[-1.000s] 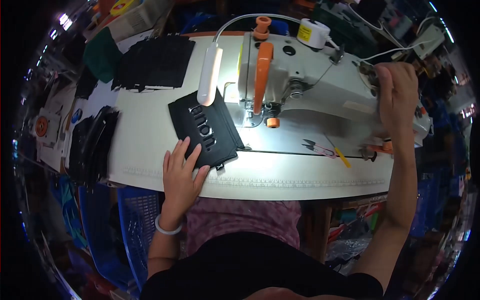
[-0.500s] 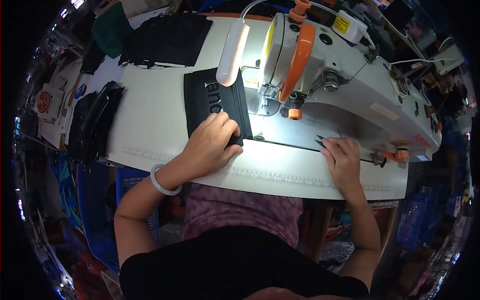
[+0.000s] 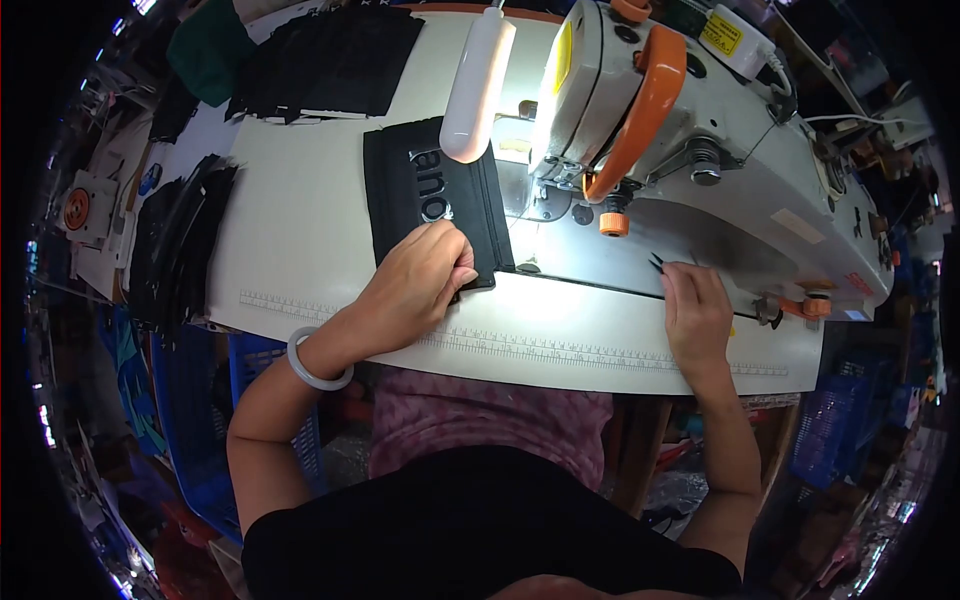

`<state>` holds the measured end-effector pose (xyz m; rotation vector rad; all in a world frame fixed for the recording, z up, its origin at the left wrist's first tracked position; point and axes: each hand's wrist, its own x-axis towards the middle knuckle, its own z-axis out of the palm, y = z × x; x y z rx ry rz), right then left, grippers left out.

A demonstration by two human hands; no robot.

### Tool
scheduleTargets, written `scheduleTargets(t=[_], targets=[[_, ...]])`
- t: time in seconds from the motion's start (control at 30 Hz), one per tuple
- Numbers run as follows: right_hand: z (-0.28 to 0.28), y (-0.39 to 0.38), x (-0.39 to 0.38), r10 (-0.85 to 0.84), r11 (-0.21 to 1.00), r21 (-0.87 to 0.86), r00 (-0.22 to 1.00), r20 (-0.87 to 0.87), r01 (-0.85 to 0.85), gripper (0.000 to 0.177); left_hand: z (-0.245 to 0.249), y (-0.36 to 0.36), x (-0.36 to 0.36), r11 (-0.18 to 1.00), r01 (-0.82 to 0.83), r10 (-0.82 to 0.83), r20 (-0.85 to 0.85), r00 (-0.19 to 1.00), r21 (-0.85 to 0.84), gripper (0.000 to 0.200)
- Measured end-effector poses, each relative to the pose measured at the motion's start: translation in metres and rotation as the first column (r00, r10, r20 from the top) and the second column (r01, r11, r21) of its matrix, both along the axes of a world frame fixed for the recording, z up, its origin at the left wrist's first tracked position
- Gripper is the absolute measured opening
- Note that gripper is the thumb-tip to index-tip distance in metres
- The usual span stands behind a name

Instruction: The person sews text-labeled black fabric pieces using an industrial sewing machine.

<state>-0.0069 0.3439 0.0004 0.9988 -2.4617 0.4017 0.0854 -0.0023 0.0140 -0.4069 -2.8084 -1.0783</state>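
A black fabric panel (image 3: pixel 470 225) with raised shiny lettering lies flat on the table, just left of the sewing machine's (image 3: pixel 610 120) needle area. Over its lower edge is my left hand (image 3: pixel 425 270), closed with the fingers curled in and the thumb against them, gripping near the edge. The fingertips are partly hidden. My right hand (image 3: pixel 698 310) is closed around a small dark two-pointed tool (image 3: pixel 657 262), like tweezers or thread snips. Only its tips stick out, pointing up and left above the machine bed; the rest is inside the hand.
A long white lamp (image 3: pixel 478 90) hangs over the panel. Stacks of black fabric pieces (image 3: pixel 330 65) lie at the back left, and more black pieces (image 3: pixel 180 245) at the left edge. A printed ruler (image 3: pixel 540 348) runs along the table front. A blue basket (image 3: pixel 190 430) stands below left.
The view has shifted, so the machine appears farther right. My left thumb has drawn up from the panel's corner towards the curled fingers. My right hand still holds the pointed tool, slightly farther right.
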Motion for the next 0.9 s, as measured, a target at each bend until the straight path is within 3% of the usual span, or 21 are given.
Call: scheduleTargets(t=[0.1,0.23,0.3,0.33,0.4,0.67,0.9], targets=[[0.0,-0.001,0.0,-0.023,1.0,0.002,1.0,-0.022,0.023,0.013,-0.002,-0.004,-0.001,0.998,-0.028,0.024,0.064,0.998,0.061,0.013],[-0.001,-0.013,0.004,-0.088,0.985,-0.138,0.985,0.146,0.108,0.011,-0.002,-0.005,-0.004,0.995,-0.003,-0.006,0.089,0.996,0.104,0.015],[0.007,-0.034,0.013,0.037,0.972,-0.229,0.932,0.362,0.05,0.006,0.006,-0.009,-0.004,0.995,0.03,-0.041,0.112,0.993,0.1,0.015],[0.015,-0.046,0.017,0.032,0.972,-0.229,0.93,0.365,0.056,0.006,0.01,-0.01,-0.005,0.993,0.064,-0.076,0.129,0.989,0.097,0.016],[0.03,-0.069,0.02,0.011,1.0,-0.027,0.816,0.578,0.006,0.016,0.01,-0.01,-0.006,0.99,0.101,-0.115,0.148,0.982,0.096,0.017],[0.025,-0.104,0.028,0.283,0.955,-0.104,0.757,0.589,-0.276,0.02,0.001,-0.003,-0.007,0.992,0.123,-0.122,0.063,0.991,-0.001,0.018],[0.019,-0.122,0.03,0.304,0.953,-0.161,0.786,0.539,-0.257,0.019,-0.006,-0.004,-0.005,0.996,0.048,-0.05,0.032,0.998,0.071,0.016]])
